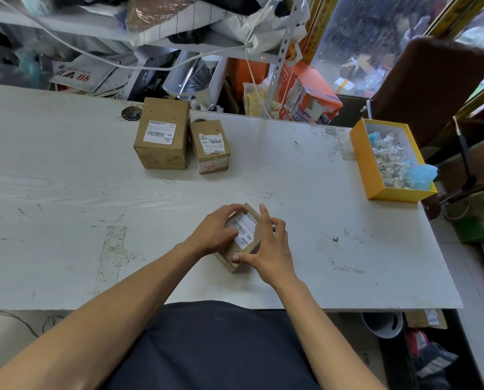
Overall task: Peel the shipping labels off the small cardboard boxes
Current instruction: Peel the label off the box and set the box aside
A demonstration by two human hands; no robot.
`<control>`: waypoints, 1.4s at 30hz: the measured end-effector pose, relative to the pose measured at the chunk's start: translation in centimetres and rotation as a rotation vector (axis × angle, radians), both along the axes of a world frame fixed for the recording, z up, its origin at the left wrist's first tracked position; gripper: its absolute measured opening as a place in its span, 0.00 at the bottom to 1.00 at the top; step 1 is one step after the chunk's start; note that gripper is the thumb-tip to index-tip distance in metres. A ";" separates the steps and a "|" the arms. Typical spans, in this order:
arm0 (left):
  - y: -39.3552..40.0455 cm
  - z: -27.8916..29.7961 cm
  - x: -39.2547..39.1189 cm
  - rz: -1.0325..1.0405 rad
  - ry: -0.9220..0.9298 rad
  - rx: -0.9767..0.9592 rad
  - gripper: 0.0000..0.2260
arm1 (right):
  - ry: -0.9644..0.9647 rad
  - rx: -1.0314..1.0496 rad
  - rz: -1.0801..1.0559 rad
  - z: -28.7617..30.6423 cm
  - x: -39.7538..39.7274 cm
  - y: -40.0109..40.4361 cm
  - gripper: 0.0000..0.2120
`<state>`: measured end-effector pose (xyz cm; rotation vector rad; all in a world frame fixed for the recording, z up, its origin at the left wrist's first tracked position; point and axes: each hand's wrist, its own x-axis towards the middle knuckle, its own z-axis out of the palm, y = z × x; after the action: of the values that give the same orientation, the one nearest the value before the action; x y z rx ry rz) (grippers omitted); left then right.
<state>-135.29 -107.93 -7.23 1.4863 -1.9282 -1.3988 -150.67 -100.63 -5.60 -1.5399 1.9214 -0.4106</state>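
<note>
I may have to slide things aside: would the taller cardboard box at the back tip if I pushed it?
Probably not easily: the taller cardboard box rests flat on the table, its base looking nearly as wide as its height. A low push should slide it, though into the smaller box right beside it. Its weight can't be judged.

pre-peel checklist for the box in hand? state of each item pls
1. Held box steadied: ok, left hand and right hand grip it from both sides.
2. Its label faces up: ok, barcode visible.
3. A label corner lifted: cannot tell, left fingers cover one edge.
4. Yellow tray with scraps within reach: ok, on the table at right.
5. Other boxes remaining: ok, large box and small box carry labels.
</note>
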 end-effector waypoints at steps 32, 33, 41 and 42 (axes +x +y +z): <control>0.7 -1.5 0.2 0.016 0.116 -0.026 0.26 | -0.015 0.015 0.011 0.2 -0.4 0.2 0.61; 0.8 -1.5 0.2 0.028 0.118 -0.029 0.27 | -0.015 0.014 0.013 0.2 -0.4 0.2 0.61; 0.7 -1.2 0.0 0.042 0.093 -0.076 0.22 | -0.023 0.015 0.013 0.2 -0.4 0.1 0.62; 0.6 -1.1 0.0 0.030 0.092 -0.088 0.20 | -0.020 0.016 0.019 0.2 -0.4 0.0 0.62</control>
<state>-135.31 -107.28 -8.34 1.3811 -1.8784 -1.3276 -151.12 -100.60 -5.43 -1.5363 1.8890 -0.3999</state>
